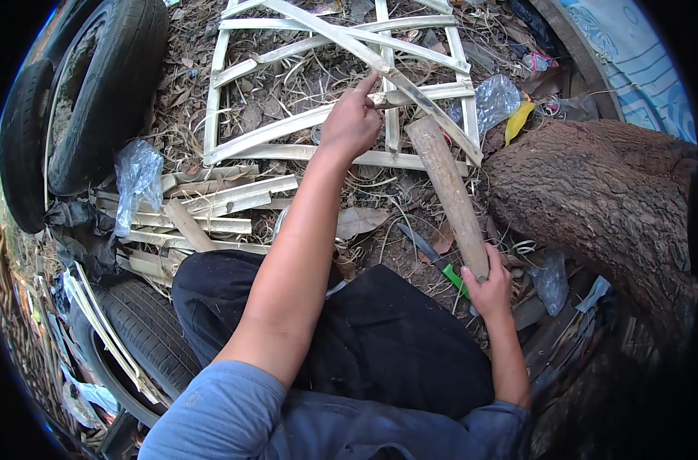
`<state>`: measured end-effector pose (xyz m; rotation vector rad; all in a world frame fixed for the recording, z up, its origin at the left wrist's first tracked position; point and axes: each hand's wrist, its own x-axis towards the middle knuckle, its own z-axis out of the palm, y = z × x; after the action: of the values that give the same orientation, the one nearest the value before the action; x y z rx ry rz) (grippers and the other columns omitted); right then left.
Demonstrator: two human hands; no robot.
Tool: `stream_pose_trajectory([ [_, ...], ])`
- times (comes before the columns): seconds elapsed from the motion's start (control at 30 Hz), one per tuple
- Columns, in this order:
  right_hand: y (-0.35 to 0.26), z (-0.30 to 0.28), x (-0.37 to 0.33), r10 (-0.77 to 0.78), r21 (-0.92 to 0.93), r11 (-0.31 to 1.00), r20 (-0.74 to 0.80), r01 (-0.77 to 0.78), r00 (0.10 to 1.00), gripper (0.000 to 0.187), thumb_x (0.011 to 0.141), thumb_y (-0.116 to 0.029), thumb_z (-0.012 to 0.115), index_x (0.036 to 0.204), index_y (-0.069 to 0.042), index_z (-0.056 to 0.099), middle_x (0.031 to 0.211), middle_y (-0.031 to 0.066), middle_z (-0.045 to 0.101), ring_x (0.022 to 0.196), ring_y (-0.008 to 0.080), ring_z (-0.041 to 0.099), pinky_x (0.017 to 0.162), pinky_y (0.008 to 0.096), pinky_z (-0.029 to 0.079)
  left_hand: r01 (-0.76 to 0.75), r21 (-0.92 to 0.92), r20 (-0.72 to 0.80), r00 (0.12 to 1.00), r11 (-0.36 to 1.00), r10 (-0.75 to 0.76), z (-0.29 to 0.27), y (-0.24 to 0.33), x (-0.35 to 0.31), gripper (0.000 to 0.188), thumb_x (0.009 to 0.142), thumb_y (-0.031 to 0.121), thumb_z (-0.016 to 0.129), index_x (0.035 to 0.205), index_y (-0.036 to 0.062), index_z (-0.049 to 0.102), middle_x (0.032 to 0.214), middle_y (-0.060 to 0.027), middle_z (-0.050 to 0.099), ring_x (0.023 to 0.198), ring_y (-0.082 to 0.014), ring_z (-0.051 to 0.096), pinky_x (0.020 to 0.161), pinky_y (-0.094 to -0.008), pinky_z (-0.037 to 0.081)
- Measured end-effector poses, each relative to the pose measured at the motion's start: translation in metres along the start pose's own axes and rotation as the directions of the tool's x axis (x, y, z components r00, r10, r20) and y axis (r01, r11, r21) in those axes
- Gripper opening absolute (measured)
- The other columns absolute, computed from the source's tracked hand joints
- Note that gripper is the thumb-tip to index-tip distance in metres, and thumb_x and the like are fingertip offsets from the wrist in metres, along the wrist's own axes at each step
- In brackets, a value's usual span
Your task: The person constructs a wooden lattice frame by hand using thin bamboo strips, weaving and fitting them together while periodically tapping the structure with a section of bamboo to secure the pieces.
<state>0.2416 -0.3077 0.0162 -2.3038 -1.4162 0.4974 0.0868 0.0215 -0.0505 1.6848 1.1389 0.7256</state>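
the lattice of pale split strips (pixel 392 130) lies on the littered ground at twelve o'clock from you, one long diagonal strip (pixel 356 50) across it. your left hand (pixel 351 121) is over the lattice, index finger stretched to that diagonal; the other fingers are curled, and i cannot tell whether they grip anything. your right hand (pixel 489 288), at four o'clock, is wrapped around the lower end of a wooden club (pixel 448 192), whose upper end overlaps the lattice's near right corner. beside the club lies a green-handled knife (pixel 454 278). farther out, a tree trunk (pixel 594 176) sits toward three o'clock, loose split pieces (pixel 230 201) at nine, stacked tires (pixel 123 92) at ten.
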Motion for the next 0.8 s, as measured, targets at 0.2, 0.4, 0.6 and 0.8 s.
stream_pose_trajectory([
  [0.2,-0.002,0.004,0.001,0.043,0.046,0.998,0.059,-0.045,0.997,0.054,0.077,-0.025,0.072,0.122,-0.003,0.052,0.090,0.0265,0.066,0.083,0.0452,0.065,0.070,0.0489,0.052,-0.117,0.040,-0.015,0.993,0.992,0.118,0.020,-0.019,-0.056,0.028,0.076,0.005,0.068,0.103,0.0012,0.064,0.084,-0.0085,0.063,0.078,-0.0185,0.063,0.069,-0.0319,0.050],
  [0.4,0.002,0.007,-0.002,0.059,0.018,0.998,0.097,-0.061,0.993,0.056,0.076,-0.025,0.073,0.123,-0.002,0.052,0.090,0.0261,0.066,0.082,0.0445,0.066,0.069,0.0482,0.052,-0.226,0.196,-0.029,0.971,0.954,0.236,0.042,-0.042,-0.067,0.027,0.071,0.014,0.079,0.094,0.0058,0.067,0.091,-0.0091,0.065,0.091,-0.0285,0.061,0.079,-0.0370,0.045],
  [0.6,0.014,0.006,-0.008,0.066,0.012,0.998,0.122,-0.068,0.990,0.058,0.076,-0.023,0.074,0.125,-0.002,0.051,0.092,0.0261,0.067,0.084,0.0441,0.066,0.072,0.0478,0.053,-0.260,0.178,-0.109,0.953,0.949,0.281,0.049,-0.048,-0.070,0.017,0.069,0.012,0.079,0.083,0.0078,0.069,0.089,-0.0066,0.062,0.088,-0.0275,0.059,0.079,-0.0375,0.044],
  [0.8,0.021,0.009,-0.009,0.022,-0.015,1.000,0.098,-0.021,0.995,0.058,0.076,-0.022,0.073,0.125,-0.002,0.051,0.096,0.0258,0.067,0.087,0.0434,0.066,0.073,0.0475,0.054,-0.315,0.216,-0.143,0.926,0.924,0.349,0.054,-0.051,-0.072,0.013,0.066,0.009,0.078,0.076,0.0069,0.070,0.086,-0.0057,0.059,0.087,-0.0254,0.058,0.078,-0.0380,0.042],
])
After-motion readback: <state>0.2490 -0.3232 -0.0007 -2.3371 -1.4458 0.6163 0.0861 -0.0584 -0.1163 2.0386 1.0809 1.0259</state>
